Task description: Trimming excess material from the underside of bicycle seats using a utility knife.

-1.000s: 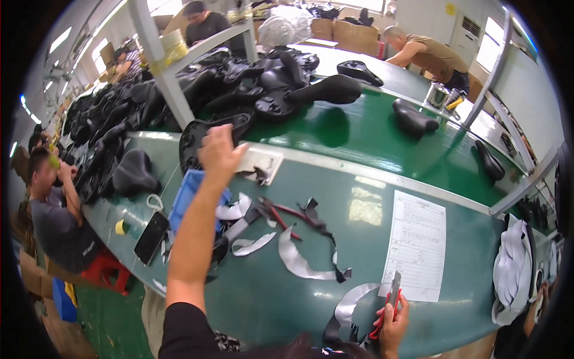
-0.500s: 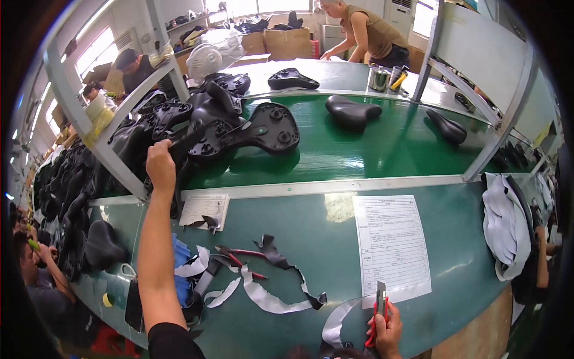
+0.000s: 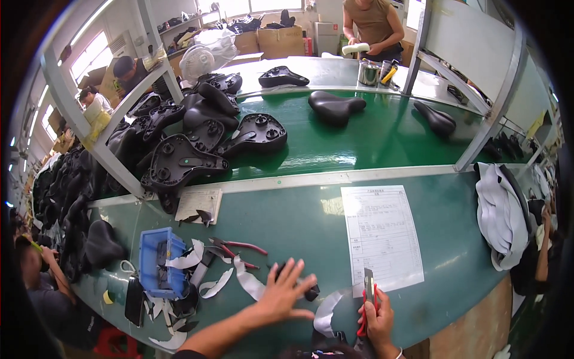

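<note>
Head camera view: from my remote station I recorded both hands above the near bench (image 3: 299, 209). The left hand (image 3: 284, 294) was spread wide, its fingers fanned over a pale strip (image 3: 247, 281); I could not tell whether it touched the strip. The right hand (image 3: 378, 320) was wrapped around a utility knife (image 3: 369, 284) with a red handle. The knife was near the lower left corner of a printed sheet (image 3: 382, 227), its blade directed toward the far side and overlapping the sheet in view. A curved scrap (image 3: 323, 314) lay just left of the right hand. Pliers (image 3: 254, 246) with red handles lay to the right of a blue bin (image 3: 146, 266). Beyond a pale rail (image 3: 323, 178), I observed black saddles (image 3: 170, 170), several with undersides up. A person (image 3: 373, 27) stood farther back, holding a pale object (image 3: 355, 48).
</note>
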Demonstrator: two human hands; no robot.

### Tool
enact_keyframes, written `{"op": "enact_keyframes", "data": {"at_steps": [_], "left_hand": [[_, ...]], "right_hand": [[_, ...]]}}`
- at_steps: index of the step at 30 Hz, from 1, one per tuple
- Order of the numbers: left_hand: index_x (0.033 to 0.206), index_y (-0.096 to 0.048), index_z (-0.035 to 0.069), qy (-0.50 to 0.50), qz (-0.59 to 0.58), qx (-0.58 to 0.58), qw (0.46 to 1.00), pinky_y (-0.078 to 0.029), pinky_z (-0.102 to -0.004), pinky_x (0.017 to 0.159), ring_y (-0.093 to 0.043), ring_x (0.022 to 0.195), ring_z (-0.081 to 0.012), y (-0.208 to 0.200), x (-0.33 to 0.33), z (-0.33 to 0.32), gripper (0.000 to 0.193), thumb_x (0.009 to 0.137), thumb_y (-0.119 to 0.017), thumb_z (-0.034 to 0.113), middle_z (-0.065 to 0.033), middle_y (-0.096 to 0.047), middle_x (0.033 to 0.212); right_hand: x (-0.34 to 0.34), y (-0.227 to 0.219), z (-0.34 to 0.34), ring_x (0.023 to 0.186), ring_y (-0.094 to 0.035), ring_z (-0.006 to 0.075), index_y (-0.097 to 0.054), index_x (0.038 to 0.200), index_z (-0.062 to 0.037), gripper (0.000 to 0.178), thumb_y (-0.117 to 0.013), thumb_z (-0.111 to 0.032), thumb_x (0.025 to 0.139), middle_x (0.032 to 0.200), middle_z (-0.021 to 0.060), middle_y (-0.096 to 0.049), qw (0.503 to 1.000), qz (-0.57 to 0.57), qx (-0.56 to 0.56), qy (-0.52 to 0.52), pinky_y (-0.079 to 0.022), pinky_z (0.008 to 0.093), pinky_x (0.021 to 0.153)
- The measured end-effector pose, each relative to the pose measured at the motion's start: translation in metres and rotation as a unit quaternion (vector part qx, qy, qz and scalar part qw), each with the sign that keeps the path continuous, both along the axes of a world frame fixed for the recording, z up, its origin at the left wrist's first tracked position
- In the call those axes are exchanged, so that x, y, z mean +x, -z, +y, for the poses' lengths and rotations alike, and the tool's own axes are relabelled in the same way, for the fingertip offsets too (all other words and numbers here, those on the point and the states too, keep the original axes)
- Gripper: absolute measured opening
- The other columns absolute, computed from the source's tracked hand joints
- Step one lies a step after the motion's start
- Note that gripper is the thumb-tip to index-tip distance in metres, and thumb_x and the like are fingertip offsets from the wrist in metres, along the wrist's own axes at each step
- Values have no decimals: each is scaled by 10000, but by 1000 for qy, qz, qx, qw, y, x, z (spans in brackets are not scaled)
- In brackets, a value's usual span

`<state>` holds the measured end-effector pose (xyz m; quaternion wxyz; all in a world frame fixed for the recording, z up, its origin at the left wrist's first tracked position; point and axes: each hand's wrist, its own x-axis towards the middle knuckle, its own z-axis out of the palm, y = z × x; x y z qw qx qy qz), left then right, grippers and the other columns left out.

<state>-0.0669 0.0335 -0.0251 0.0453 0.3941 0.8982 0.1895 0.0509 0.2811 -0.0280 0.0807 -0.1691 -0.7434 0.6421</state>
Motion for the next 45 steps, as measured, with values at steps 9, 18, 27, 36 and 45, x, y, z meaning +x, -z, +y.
{"op": "enact_keyframes", "data": {"at_steps": [9,18,27,36,45], "left_hand": [[1217,-597,231,-311,63,-112,942,-223,-528,1045,-386,1302,-283,7,192,-99,444,776,-650,221,-77,-445,1386],[1051,-620,76,-509,200,208,811,-322,-441,993,-472,1131,-312,-46,181,-90,270,827,-617,227,-156,-496,1249],[930,-617,31,-182,61,356,915,-464,-364,843,-575,963,-272,-14,-8,75,143,838,-631,140,-156,-560,1075],[880,-620,43,-231,-162,387,878,-484,-324,657,-608,722,-220,7,-35,72,132,860,-617,174,-83,-597,831],[841,-633,55,-198,-206,379,880,-486,-370,697,-614,778,-269,-3,-38,73,132,856,-607,184,-84,-627,870]], "right_hand": [[0,1,3,500,-537,89,-456,1274,-8,392,-553,-156,923,699,65,-609,1000,21,-10,0,-450,242,454],[-22,-12,-3,507,-543,79,-493,1264,-51,387,-585,-170,907,703,50,-610,999,12,-42,-28,-445,224,458],[-157,-17,-6,583,-520,76,-544,1118,-54,337,-672,-163,827,723,10,-553,993,72,-73,-61,-432,216,524],[-414,11,9,659,-533,151,-467,1149,-99,398,-630,-28,792,735,37,-528,918,153,-365,-28,-467,284,634],[-585,19,-5,926,-472,274,-410,1282,-255,585,-675,-178,765,1082,63,-439,913,124,-387,-36,-513,535,661]]}}
